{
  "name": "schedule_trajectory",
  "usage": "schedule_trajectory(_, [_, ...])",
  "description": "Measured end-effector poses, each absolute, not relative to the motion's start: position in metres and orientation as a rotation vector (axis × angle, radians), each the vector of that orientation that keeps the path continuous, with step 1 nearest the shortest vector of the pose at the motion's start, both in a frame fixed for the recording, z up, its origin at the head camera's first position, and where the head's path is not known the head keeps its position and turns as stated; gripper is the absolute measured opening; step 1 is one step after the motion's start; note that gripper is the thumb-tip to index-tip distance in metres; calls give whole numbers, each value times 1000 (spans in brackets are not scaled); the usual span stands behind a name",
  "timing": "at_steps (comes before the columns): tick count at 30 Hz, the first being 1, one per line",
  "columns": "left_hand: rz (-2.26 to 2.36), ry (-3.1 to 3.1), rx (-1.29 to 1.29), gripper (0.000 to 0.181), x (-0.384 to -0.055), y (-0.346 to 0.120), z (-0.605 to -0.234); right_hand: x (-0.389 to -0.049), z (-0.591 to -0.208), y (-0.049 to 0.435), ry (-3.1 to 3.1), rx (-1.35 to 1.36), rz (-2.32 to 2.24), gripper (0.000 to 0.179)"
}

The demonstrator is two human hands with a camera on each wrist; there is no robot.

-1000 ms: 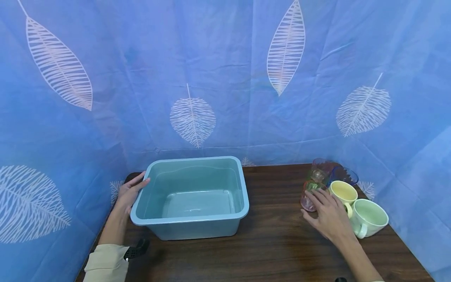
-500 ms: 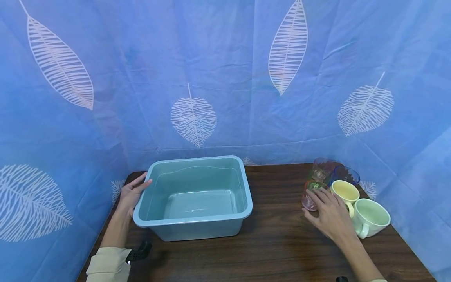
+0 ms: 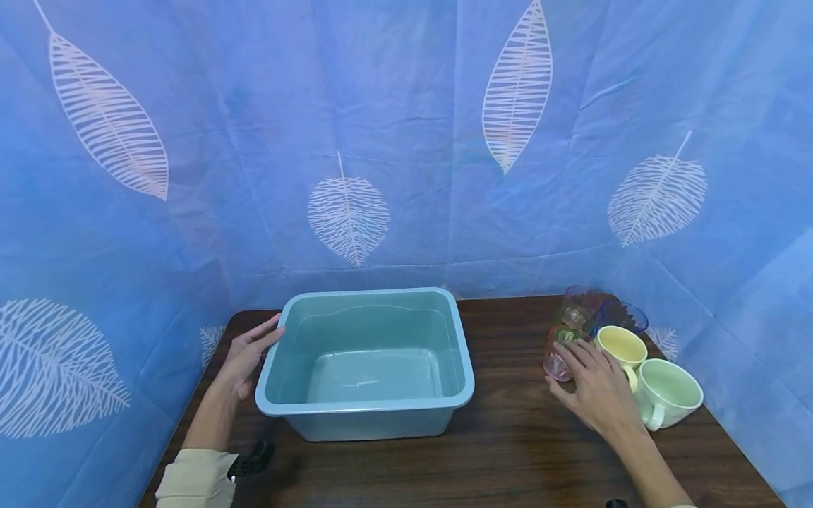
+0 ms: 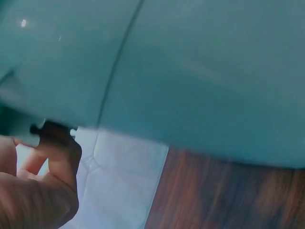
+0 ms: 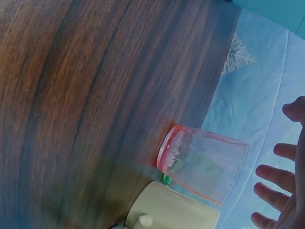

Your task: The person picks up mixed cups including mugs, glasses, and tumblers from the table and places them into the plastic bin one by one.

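A light blue-green plastic tub stands on the dark wooden table, left of centre in the head view. My left hand holds its left rim, with thumb and fingers at the edge; in the left wrist view the fingers bend up against the rim's underside. Over on the right, my right hand hovers beside a clear pinkish glass, fingers spread and apart from it. A yellow mug and a pale green mug stand right beside that hand.
Behind the pinkish glass are more clear glasses and a blue-rimmed glass bowl or cup. A blue leaf-patterned cloth hangs along the back and both sides of the table.
The tub has slid to the right and slightly nearer, and my left hand has gone along with it. My right hand stays by the glasses.
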State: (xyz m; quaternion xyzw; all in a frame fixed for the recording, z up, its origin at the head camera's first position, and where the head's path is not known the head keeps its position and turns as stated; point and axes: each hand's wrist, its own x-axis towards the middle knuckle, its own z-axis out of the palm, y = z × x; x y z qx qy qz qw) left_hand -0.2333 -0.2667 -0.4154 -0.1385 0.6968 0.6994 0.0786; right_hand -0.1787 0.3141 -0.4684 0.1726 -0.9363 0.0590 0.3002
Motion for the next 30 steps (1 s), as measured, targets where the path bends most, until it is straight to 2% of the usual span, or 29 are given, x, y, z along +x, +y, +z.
schedule_trajectory(11, [2133, 1986, -266, 68, -230, -261, -417, -180, -471, 317, -2507, 437, 141, 62])
schedule_trajectory(30, [2064, 1996, -191, 63, -233, -247, -419, -177, -476, 320, -2538, 386, 135, 61])
